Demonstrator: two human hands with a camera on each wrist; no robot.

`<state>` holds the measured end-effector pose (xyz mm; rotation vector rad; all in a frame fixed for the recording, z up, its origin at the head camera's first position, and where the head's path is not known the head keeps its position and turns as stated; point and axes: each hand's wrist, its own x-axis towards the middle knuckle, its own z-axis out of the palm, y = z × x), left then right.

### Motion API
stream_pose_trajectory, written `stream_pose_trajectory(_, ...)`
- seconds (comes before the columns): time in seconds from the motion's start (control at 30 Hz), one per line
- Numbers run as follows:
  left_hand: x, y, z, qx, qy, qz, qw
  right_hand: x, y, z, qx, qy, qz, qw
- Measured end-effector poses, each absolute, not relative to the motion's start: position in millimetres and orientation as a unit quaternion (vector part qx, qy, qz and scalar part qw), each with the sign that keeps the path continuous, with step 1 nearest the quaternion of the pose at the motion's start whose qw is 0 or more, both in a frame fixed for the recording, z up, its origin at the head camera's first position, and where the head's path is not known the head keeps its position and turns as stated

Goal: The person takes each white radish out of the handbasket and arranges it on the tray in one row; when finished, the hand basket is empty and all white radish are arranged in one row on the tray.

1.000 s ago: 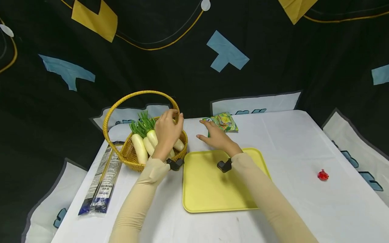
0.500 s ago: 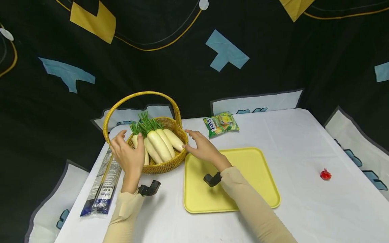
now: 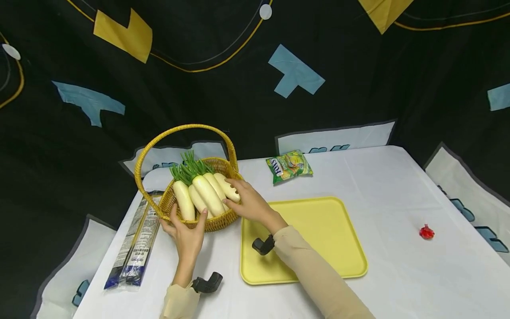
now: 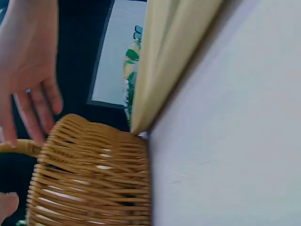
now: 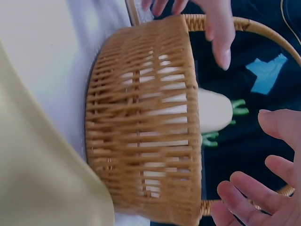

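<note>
One black cloth backdrop [image 3: 223, 97] closes off the room on all visible sides, with a blue patch [image 3: 89, 101] far left, a yellow patch [image 3: 127, 35] above it, and white dark-edged panels [image 3: 336, 137] along its lower part. Before it stands a table [image 3: 390, 186] spread with white cloth, faintly creased. Along the table's left edge lie long flat packets [image 3: 137, 250], blue at their near ends. Just right of them sits a wicker basket [image 3: 217, 223], handle raised, holding white radishes [image 3: 208, 195] with green tops pointing away. The left hand [image 3: 186, 237], fingers spread, is at the basket's near-left rim; the right hand [image 3: 254, 204], fingers extended and loosely apart, reaches over the right rim; whether either touches, I cannot tell. Farther right, a green snack bag [image 3: 289, 166] lies by the far edge, a yellow tray [image 3: 314, 243] nearer, and a small red object [image 3: 426, 231] well apart on the bare cloth.
</note>
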<state>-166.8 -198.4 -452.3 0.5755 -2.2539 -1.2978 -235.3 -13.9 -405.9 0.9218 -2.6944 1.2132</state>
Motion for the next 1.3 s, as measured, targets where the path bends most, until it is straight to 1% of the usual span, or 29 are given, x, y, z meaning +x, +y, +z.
stream_pose_trajectory(0.07,-168,-197,-460,0.200,-0.824,-0.473,0.238,-236,-19,-405,0.305,-0.869,0.388,0.026)
stream_pose_trajectory(0.23,-171,-197,-474,0.185,-0.825,-0.461,0.271,-240,-31,-405,0.310,-0.870,0.384,0.018)
stream_pose_trajectory(0.5,-169,-196,-481,0.172,-0.820,-0.462,0.292,-242,-55,-413,0.299,-0.892,0.340,0.009)
stream_pose_trajectory(0.63,-168,-195,-483,0.167,-0.822,-0.461,0.290,-242,-62,-418,0.288,-0.893,0.346,-0.008)
stream_pose_trajectory(0.77,-167,-194,-484,0.163,-0.825,-0.459,0.288,-244,-67,-420,0.297,-0.882,0.365,-0.020)
stream_pose_trajectory(1.0,-167,-196,-484,0.156,-0.837,-0.440,0.286,-247,-74,-424,0.293,-0.884,0.363,-0.009)
stream_pose_trajectory(1.2,-166,-199,-481,0.169,-0.838,-0.438,0.277,-250,-77,-426,0.292,-0.888,0.355,0.012)
stream_pose_trajectory(1.3,-165,-201,-480,0.176,-0.840,-0.436,0.270,-250,-79,-426,0.290,-0.886,0.362,0.012)
